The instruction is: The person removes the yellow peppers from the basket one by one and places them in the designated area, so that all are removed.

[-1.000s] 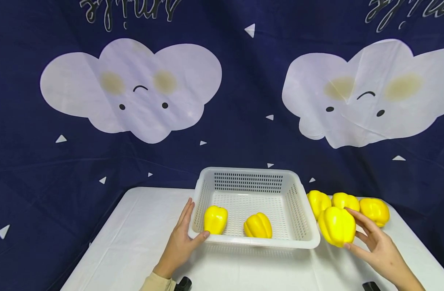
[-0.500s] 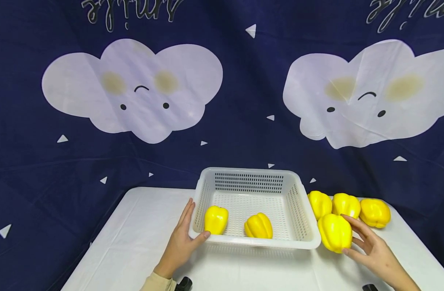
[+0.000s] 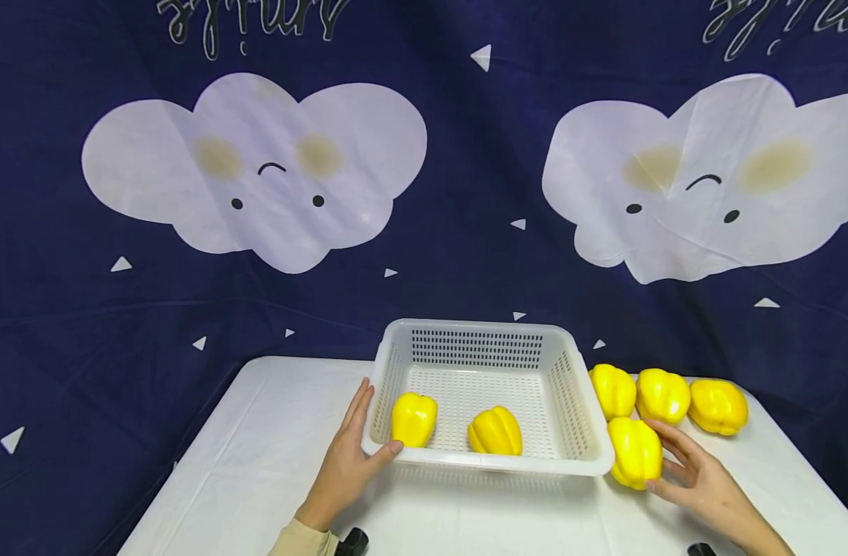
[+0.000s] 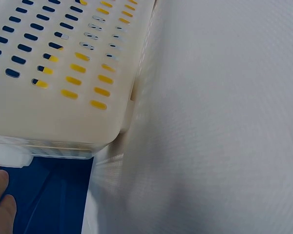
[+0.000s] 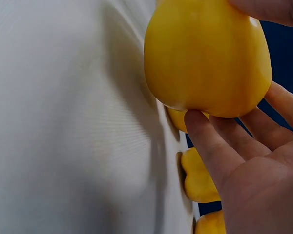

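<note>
My right hand (image 3: 702,483) holds a glossy yellow bell pepper (image 3: 636,454) between thumb and fingers, just right of the basket's near corner. In the right wrist view this bell pepper (image 5: 207,58) fills the top, fingertips against its underside and a shadow on the white cloth beside it. My left hand (image 3: 347,463) grips the near left corner of a white perforated plastic basket (image 3: 493,462), thumb over the front rim and fingers along the outer side. Inside lie two more yellow peppers, one at the left (image 3: 414,421) and one near the middle (image 3: 495,431).
Three yellow peppers (image 3: 663,395) stand in a row at the back right of the white-covered table (image 3: 208,479), behind the held one. A dark blue curtain (image 3: 466,193) printed with clouds hangs directly behind the table's far edge.
My right hand has brought the held bell pepper leftward and slightly lower, toward the basket's right side. The left hand, the basket and the other peppers have stayed put.
</note>
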